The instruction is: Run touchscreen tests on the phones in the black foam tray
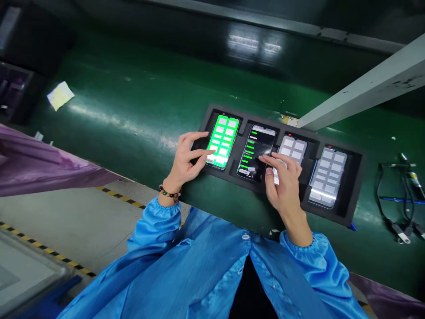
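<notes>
Several smartphones lie face up in the slots of a black tray (357, 177). My left hand (189, 157) is at the leftmost phone (229, 127), whose screen is bright green with white boxes; one fingertip is over its lower edge. With fingers outstretched, my right hand (283, 177) has its fingertips over the right side of the dark-screened phone (244, 166), which shows green bars. That hand partly covers the third phone (294, 144), with a grey screen of pale boxes. A similar grey-screened phone (328, 173) lies in the rightmost slot. Neither hand holds anything.
A green table (139, 106) carries the tray. Black cables (381, 204), a blue pen (396, 200) and a small bottle (415, 181) lie at the right. A white post (358, 88) rises behind the tray. Yellowish paper (60, 95) lies far left.
</notes>
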`<state>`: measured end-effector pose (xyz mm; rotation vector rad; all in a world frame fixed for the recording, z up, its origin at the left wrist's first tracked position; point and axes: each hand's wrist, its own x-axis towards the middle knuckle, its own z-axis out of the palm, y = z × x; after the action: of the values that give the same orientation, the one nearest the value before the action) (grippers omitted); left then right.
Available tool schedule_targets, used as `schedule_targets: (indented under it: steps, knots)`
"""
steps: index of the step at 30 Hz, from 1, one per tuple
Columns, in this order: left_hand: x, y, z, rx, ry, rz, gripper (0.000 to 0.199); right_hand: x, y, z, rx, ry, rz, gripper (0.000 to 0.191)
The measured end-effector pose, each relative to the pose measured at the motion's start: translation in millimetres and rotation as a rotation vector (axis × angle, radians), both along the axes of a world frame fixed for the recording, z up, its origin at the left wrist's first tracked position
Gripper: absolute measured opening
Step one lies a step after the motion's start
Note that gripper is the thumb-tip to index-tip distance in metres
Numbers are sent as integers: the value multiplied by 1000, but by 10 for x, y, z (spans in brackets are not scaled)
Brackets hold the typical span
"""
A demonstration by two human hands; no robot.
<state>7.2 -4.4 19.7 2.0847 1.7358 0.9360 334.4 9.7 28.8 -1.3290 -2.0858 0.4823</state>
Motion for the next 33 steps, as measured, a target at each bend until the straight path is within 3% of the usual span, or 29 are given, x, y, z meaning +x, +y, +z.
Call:
schedule_targets:
  steps: [7,10,14,19,22,28,33]
  knots:
    - [-123,-199,-43,-25,45,44,42,-14,10,-9,15,26,26,35]
    - [-121,-185,25,17,57,-57,39,-9,14,-18,31,44,41,36]
    - [35,100,146,-78,133,-207,40,-4,25,-39,31,65,63,37]
    - [266,680,94,-108,297,-178,52,5,33,-53,32,76,60,39]
    - [336,882,39,-101,344,-170,52,-1,36,-53,29,79,54,39]
    - [344,931,76,-90,325,-196,50,-33,32,-38,34,97,68,41]
    - [237,889,97,-56,184,-5,57,205,36,14,62,122,-48,35]
